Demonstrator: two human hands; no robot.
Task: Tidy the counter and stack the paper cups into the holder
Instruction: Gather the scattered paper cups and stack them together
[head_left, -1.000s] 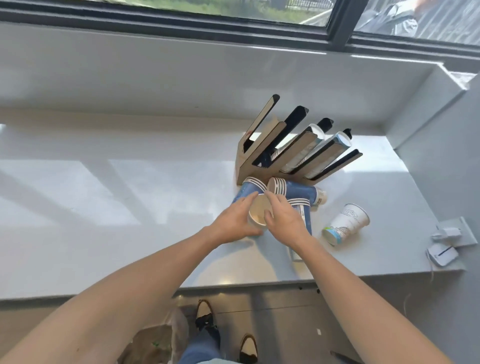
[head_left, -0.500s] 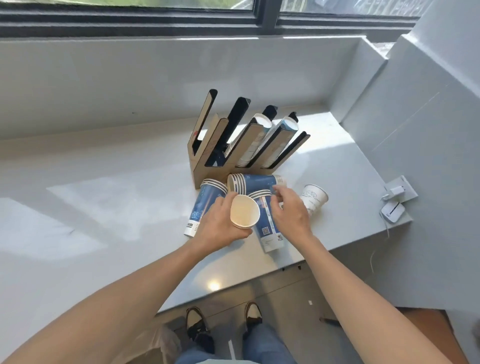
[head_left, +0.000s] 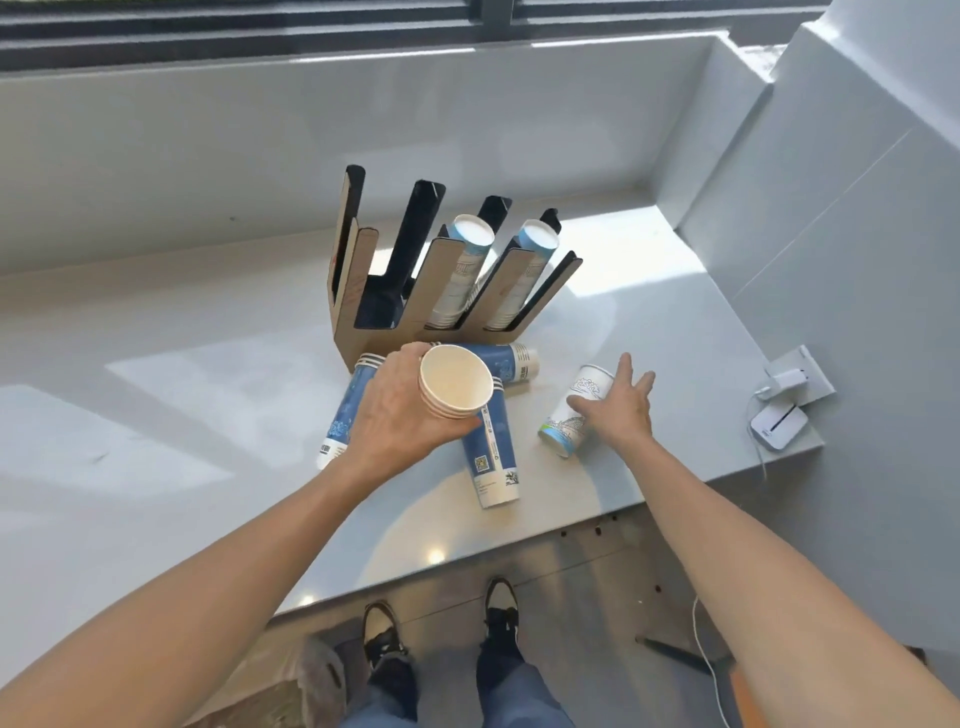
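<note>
Partly done, by the look of it: the cup holder (head_left: 441, 291) has two right-hand slots filled with cup stacks and its left slots empty, while three blue stacks (head_left: 493, 447) and a lone white cup (head_left: 571, 415) lie on their sides on the counter (head_left: 156, 415) just in front. Left hand (head_left: 400, 415) is clamped around a short nested stack (head_left: 456, 387), mouth facing up, pale and clean inside. Right hand (head_left: 621, 410), fingers spread apart, rests over the white cup without closing on it.

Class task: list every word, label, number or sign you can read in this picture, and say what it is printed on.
No text can be read.
Blue cup stack: a QR-like code and small print, too small.
White cup: script logo, blurred.
Cups in the holder: print too blurred.
</note>
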